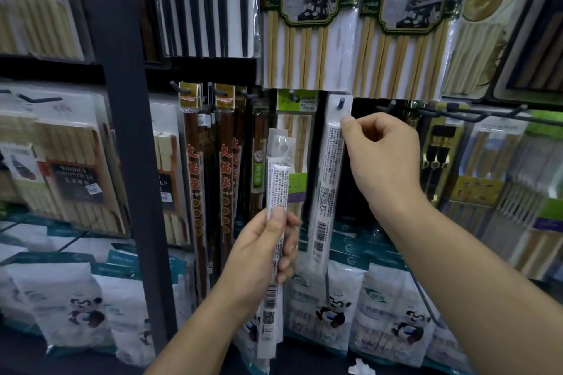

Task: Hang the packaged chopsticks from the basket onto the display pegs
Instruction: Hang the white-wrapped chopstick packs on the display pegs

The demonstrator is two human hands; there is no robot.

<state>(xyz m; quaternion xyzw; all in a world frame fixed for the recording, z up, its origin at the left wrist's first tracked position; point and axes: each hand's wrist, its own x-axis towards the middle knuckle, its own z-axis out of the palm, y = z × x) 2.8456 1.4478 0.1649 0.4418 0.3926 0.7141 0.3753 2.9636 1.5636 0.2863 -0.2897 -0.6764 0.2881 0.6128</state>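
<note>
Your right hand pinches the long white plastic chopstick packet at its twelve-o'clock end; your left hand grips a second packet. Likely light, bendy, slick.

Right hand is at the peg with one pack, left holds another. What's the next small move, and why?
Probably release the right hand from the hung pack: the peg already pokes through its hole, so it looks seated. The left hand holds the second pack ready.
</note>
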